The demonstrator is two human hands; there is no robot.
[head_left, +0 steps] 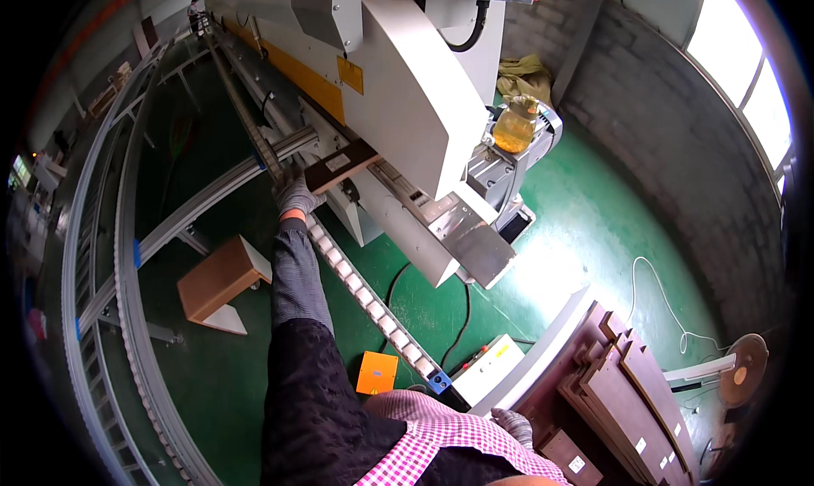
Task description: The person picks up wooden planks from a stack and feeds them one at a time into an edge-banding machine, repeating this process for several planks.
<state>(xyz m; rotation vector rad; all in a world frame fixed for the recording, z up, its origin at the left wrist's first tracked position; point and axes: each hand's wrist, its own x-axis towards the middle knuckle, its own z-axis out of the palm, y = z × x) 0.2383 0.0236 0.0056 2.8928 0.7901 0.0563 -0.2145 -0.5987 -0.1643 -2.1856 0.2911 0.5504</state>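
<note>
Step in hand: feeding a panel into the machine. The left hand (pixel 295 194), in a grey work glove, is stretched out along the roller rail (pixel 373 304) and rests against the near end of a dark brown panel (pixel 341 166). The panel lies flat on the feed track, its far end already under the white machine housing (pixel 407 88). The fingers of the left hand are curled round the panel's near edge, grasping it; how firmly cannot be told from this view.

The right hand (pixel 514 425), also gloved, hangs low beside the body, next to the stack of dark panels (pixel 619 393) at the lower right. Its fingers look loosely curled, and whether they touch the nearest board cannot be told.

Judged from this layout, the panel is at the entry stage: most of its length is still outside the housing.

What the next move calls for, as a judgement:
- Keep the panel square to the track so that it enters without skewing.
- Push along the line of the rail, not across it.
- Release the edge well short of the housing, since the glove is near the moving feed.

A wooden box (pixel 222 284) stands on the green floor (pixel 593 223) to the left of the rail, well apart from the work.
</note>
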